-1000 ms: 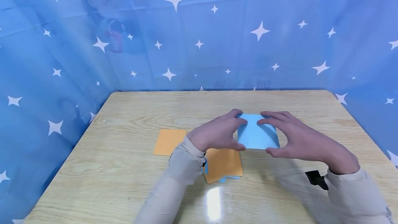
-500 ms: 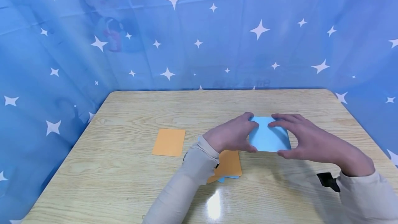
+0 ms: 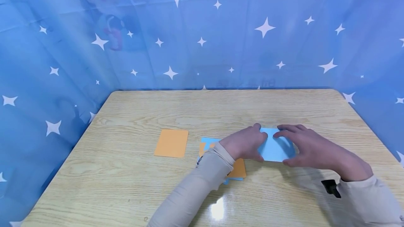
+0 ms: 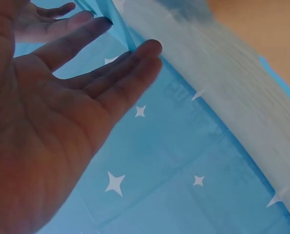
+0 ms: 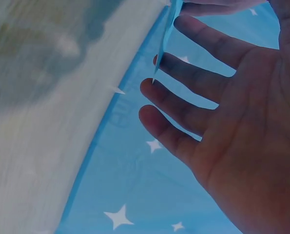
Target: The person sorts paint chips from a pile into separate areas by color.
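Note:
A square blue sheet of paper is held between both hands over the right half of the table. At its left edge my left hand grips it, thumb on the near corner and fingers on the far one. My right hand pinches the right edge in the same way. In the right wrist view the paper appears almost edge-on at the fingertips. The left wrist view shows the paper beyond the fingers. My left sleeve hides part of a loose pile of orange sheets and blue sheets.
A single orange square sheet lies flat on the wooden table, left of the pile. Behind the table hangs a blue curtain with white stars. Both forearms cross the table's front.
Both hands have carried the blue paper to the right, away from the pile, and then lower in the head view. Their hold on it looks the same.

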{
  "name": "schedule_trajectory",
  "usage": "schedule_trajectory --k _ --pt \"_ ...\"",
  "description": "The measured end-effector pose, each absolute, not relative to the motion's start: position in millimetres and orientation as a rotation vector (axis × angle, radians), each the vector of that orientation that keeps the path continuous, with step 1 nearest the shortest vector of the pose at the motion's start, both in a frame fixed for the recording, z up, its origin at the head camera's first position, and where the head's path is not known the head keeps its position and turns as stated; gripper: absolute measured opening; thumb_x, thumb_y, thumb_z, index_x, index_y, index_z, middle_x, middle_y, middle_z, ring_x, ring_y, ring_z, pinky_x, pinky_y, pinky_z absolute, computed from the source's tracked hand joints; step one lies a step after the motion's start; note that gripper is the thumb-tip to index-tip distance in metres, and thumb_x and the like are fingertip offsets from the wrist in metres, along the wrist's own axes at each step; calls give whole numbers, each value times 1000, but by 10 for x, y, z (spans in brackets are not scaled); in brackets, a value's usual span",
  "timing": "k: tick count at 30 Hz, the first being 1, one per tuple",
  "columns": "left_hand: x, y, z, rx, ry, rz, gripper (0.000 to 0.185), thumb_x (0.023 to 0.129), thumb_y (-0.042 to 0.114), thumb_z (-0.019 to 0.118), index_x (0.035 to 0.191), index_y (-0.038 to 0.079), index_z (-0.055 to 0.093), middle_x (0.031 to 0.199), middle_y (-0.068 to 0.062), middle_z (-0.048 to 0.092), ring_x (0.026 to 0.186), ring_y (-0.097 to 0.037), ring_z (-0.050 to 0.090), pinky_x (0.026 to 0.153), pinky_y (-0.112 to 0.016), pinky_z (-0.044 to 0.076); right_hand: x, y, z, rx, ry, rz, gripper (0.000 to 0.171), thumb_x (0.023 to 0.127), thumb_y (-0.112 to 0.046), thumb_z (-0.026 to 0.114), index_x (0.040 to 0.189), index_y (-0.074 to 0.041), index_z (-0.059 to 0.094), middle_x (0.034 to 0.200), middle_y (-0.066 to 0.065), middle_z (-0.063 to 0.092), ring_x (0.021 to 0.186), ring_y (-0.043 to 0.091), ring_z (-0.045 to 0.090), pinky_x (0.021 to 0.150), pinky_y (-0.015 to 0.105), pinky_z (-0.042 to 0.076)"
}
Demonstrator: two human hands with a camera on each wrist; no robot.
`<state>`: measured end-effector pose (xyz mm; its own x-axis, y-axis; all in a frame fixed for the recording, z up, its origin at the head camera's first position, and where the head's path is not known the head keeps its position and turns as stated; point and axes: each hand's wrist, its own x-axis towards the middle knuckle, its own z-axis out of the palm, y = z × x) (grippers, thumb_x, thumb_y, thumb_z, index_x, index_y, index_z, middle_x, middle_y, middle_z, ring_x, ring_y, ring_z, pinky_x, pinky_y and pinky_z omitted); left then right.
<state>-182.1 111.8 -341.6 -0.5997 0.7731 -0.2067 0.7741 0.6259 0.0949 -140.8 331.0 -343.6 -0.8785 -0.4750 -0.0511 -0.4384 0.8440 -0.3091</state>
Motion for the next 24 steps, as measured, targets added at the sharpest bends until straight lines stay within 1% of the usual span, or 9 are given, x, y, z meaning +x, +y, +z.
schedule_trajectory --k 4,7,12,16,21,24 --pt "-1801 1145 -3454 1226 2627 -63 62 87 48 78 137 17 60 127 -2 56 92 -8 56 81 -18 49 -1421 3290 -3492 -722 2885 -428 67 71 -38 92 128 -17 65 147 22 52 126 48 51 84 56 50" --pt "-1793 1160 -3476 1218 2634 -106 60 87 49 78 135 18 60 121 1 57 91 -9 56 80 -20 50 -1430 3281 -3532 -728 2883 -428 67 69 -38 93 126 -17 66 145 21 54 123 47 53 83 54 50" --pt "-1789 1178 -3512 1207 2635 -127 61 85 50 80 134 21 58 118 3 58 94 -10 55 82 -23 51 -1445 3282 -3585 -720 2864 -439 67 69 -39 93 126 -18 65 144 21 54 121 47 54 83 55 51" --pt "-1788 1193 -3548 1194 2628 -120 66 84 50 80 138 23 56 119 3 59 94 -10 57 83 -24 51 -1453 3287 -3616 -704 2841 -446 68 70 -41 92 128 -18 65 146 22 53 124 49 52 85 57 51" --pt "-1782 1210 -3588 1196 2625 -139 66 84 50 80 139 23 55 119 4 59 91 -10 57 82 -23 51 -1459 3284 -3631 -686 2831 -449 69 71 -41 92 129 -17 64 147 24 51 127 51 50 85 59 51" --pt "-1779 1218 -3598 1193 2625 -141 68 84 49 80 141 23 54 122 3 58 92 -10 58 83 -22 52 -1455 3281 -3628 -672 2828 -453 70 71 -42 92 131 -17 64 149 24 49 129 53 47 88 63 49"
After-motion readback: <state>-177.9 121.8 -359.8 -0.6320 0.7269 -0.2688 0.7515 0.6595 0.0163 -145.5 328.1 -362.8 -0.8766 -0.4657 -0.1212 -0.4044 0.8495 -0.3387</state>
